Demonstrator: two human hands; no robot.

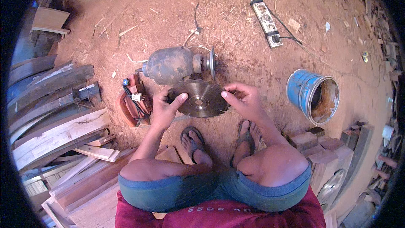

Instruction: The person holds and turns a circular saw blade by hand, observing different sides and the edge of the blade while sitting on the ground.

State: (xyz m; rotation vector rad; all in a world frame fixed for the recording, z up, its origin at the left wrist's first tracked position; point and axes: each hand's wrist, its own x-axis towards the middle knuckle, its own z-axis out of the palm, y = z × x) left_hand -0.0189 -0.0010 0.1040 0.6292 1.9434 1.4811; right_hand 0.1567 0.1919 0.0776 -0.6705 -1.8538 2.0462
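Between my two hands I hold a round, toothed circular saw blade (206,90) with a small hole in its middle. My left hand (166,105) grips its left edge, thumb on the upper face and fingers underneath. At the right edge my right hand (244,99) pinches the rim between thumb and fingers. Just beyond the blade lies a dusty grinder motor (168,65) with a disc (212,62) on its right-hand shaft. The blade's far edge overlaps the motor's lower side in view; whether they touch I cannot tell.
An orange power tool (128,107) with a bundled cord lies left of my left hand. A power strip (266,23) rests at the far right, cables trailing. Nearer stands a tipped blue bucket (306,93). Wooden boards (63,137) pile up at left; another saw blade (333,183) leans on wood at right.
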